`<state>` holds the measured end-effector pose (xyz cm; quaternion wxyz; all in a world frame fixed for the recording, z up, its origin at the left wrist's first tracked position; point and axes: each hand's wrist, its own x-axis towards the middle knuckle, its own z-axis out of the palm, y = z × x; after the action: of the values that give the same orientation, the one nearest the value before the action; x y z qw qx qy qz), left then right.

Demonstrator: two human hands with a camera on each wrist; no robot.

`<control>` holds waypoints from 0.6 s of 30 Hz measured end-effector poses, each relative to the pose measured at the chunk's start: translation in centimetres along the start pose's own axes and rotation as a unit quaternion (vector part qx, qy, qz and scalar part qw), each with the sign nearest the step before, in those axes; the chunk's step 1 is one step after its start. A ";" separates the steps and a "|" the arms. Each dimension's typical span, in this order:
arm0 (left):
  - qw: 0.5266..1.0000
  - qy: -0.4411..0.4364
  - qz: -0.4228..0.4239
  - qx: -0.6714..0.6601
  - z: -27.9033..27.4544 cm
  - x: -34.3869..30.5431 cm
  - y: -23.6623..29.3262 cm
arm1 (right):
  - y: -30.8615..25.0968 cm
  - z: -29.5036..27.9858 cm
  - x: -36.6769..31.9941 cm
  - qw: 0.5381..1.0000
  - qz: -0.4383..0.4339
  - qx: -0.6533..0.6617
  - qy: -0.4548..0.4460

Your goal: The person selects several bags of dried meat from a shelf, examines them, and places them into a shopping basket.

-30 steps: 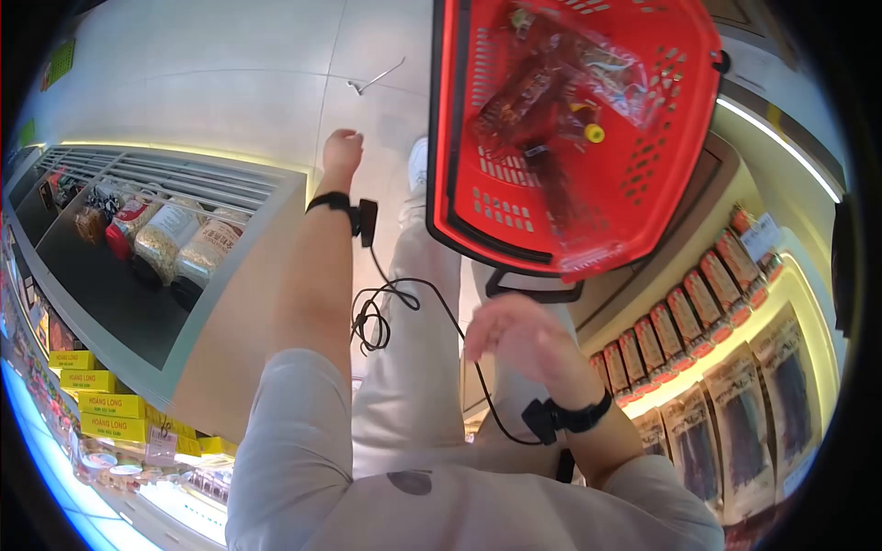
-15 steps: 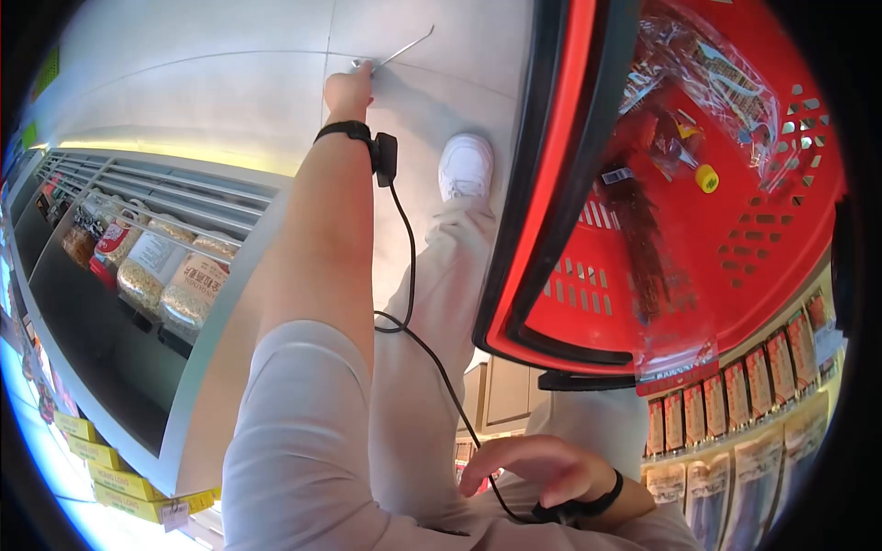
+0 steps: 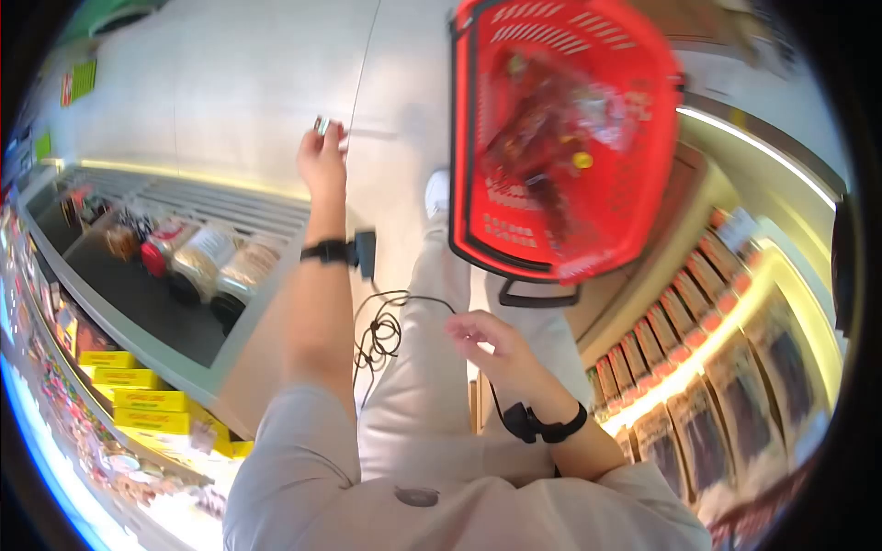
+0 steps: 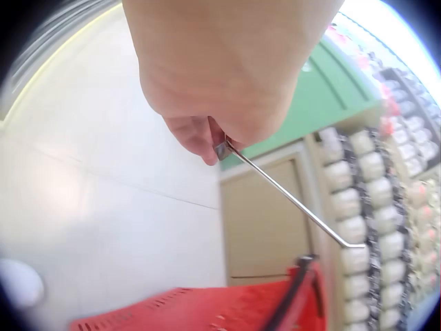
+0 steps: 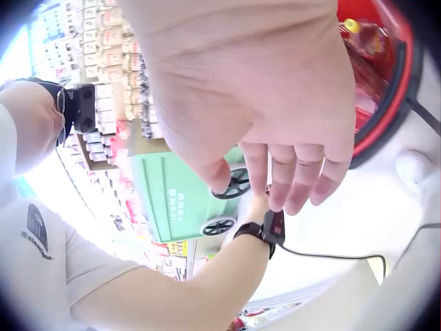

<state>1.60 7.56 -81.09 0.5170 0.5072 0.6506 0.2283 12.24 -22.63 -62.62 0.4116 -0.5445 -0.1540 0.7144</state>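
Note:
My left hand (image 3: 322, 167) pinches a metal display hook, held up off the floor. In the left wrist view the hook (image 4: 288, 196) has a thin straight rod with a bent tip, and the fingers cover part of its flat base. My right hand (image 3: 491, 347) hangs in front of my body with loosely bent fingers and nothing in its grasp. A red shopping basket (image 3: 634, 225) is beyond the right hand, its black handle folded along the rim. Clear packets and an item with a yellow cap (image 3: 582, 161) lie inside it.
On the left, a shelf (image 3: 197, 335) with a rail holds jars of grain (image 3: 202, 262), near yellow boxes (image 3: 152, 401). Hanging packets (image 3: 730, 404) line the lit rack on the right. A cable (image 3: 381, 335) loops between my wrists. A green wheeled bin (image 5: 182, 196) stands farther off.
The hook lay on the floor at first; my left hand reached down to it, took hold and lifted it. My right hand stayed empty. The view tilted down and back.

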 end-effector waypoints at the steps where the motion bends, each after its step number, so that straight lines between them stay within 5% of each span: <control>1: 0.999 -0.031 0.013 0.015 -0.5 -2.5 4.4 | -1.9 0.6 -1.1 0.997 0.008 0.062 0.052; 2: 0.998 -0.048 0.028 0.021 -0.7 -5.8 9.7 | -4.6 0.9 -2.7 0.987 0.007 0.120 0.111; 3: 0.991 -0.089 0.099 -0.023 -1.5 -7.2 11.3 | -7.5 1.4 -4.5 0.980 -0.068 0.015 0.188; 6: 0.943 -0.193 0.187 0.197 -2.7 -16.8 24.2 | -15.6 3.2 -11.0 0.885 -0.229 -0.167 0.370; 8: 0.869 -0.290 0.381 0.127 -2.7 -21.6 27.6 | -18.7 5.1 -15.9 0.823 -0.277 -0.201 0.454; 11: 0.790 -0.361 0.436 0.237 -3.7 -30.5 34.0 | -18.8 8.7 -23.1 0.827 -0.208 -0.280 0.441; 13: 0.766 -0.399 0.476 0.165 -1.7 -34.0 34.4 | -18.0 9.8 -27.2 0.837 -0.171 -0.307 0.421; 18: 0.669 -0.447 0.554 0.214 -2.2 -44.7 38.2 | -15.1 14.0 -34.2 0.751 -0.164 -0.318 0.555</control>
<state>13.64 -17.38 -29.19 0.4015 0.9125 -0.0280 0.0735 8.22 -36.05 -25.20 0.3383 -0.9112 -0.2035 0.1178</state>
